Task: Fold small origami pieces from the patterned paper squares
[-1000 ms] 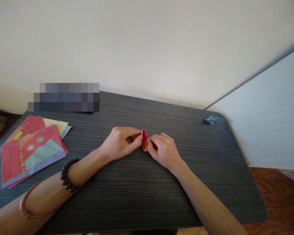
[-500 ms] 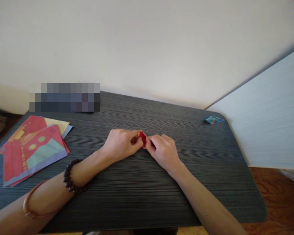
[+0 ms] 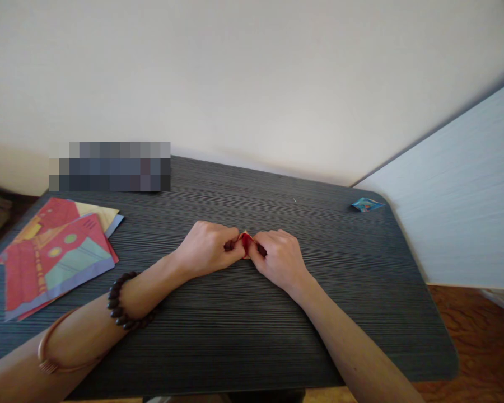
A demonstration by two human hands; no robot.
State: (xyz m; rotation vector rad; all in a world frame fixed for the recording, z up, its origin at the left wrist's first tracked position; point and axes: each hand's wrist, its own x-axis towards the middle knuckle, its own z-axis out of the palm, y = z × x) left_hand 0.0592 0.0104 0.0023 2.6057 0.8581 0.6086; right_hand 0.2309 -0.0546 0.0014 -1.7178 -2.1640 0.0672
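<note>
A small folded piece of red paper (image 3: pixel 246 244) with pale edges is held just above or on the dark table, between both sets of fingertips. My left hand (image 3: pixel 212 246) pinches its left side with thumb and forefinger. On its right side, my right hand (image 3: pixel 279 254) grips it in the same kind of pinch. The fingers cover most of the paper, so its full shape is hidden. A dark bead bracelet and a copper-coloured bangle circle my left forearm.
Several printed paper sheets (image 3: pixel 67 252), red, yellow and blue, overlap at the table's left. A small blue folded paper piece (image 3: pixel 367 204) lies near the back right corner of the dark table (image 3: pixel 243 324). A pixelated patch covers something at the back left. A wall stands behind.
My right fingertips have come onto the paper's right side. The red paper has changed from slanted to a more upright, pointed shape between the hands, which hardly moved otherwise.
</note>
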